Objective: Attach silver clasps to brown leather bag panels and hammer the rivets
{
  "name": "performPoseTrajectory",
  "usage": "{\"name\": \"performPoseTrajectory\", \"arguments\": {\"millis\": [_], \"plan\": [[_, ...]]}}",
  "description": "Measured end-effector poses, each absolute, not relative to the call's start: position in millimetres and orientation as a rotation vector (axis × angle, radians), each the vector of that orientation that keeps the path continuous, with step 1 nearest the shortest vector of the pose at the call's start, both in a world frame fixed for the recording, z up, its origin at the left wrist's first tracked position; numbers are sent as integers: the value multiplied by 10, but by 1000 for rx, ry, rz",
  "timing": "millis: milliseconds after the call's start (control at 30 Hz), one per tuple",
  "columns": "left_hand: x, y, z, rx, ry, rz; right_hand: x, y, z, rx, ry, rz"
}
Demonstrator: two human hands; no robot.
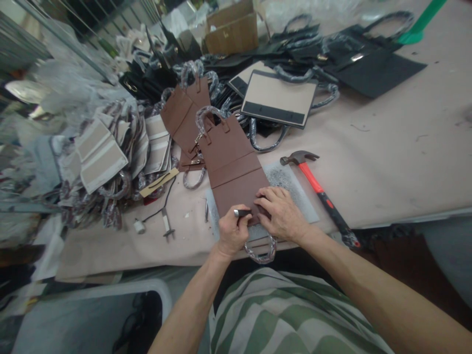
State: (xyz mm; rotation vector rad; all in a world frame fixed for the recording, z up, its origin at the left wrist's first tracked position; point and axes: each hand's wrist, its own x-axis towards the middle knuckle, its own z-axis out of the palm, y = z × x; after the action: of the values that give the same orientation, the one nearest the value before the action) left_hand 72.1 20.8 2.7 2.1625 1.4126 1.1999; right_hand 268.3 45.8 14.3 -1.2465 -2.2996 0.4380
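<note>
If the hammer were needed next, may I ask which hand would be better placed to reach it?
Probably the right hand: it rests on the brown bag, nearer the hammer, while the left hand holds a dark tool with a silver end.

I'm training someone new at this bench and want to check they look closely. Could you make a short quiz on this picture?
1. True or false: the hammer lies unheld, to the right of the brown bag.
2. Choose one. The slim tool with the silver-coloured end is gripped by:
a) the right hand
b) the left hand
c) nobody; it lies loose
3. Fill in: the far handle of the brown bag is wrapped in clear ____.

Key:
1. True
2. b
3. plastic
</note>
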Motion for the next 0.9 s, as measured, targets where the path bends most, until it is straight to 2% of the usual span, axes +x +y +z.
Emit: {"name": "performPoseTrajectory", "arguments": {"millis": [233,400,500,600,667,733,900], "plan": [[744,222,38,2114,1432,1144,2670,447,93,-1218,-2264,432],[715,232,11,2107,1382,1176,2785,477,111,-1164,-1994,437],[720,228,4,2077,1390,1205,3044,495,189,-1405,-1883,256],[757,228,36,2060,1418,1187,3372,484,235,-1835,-1885,172],[784,232,60,2062,1416,1178,3543,469,229,-2108,-1878,306],[801,237,72,2060,1414,1174,3640,471,216,-2235,-1763,586],[806,239,60,2067,1411,1156,3643,573,372,-1999,-1268,1313]]}}
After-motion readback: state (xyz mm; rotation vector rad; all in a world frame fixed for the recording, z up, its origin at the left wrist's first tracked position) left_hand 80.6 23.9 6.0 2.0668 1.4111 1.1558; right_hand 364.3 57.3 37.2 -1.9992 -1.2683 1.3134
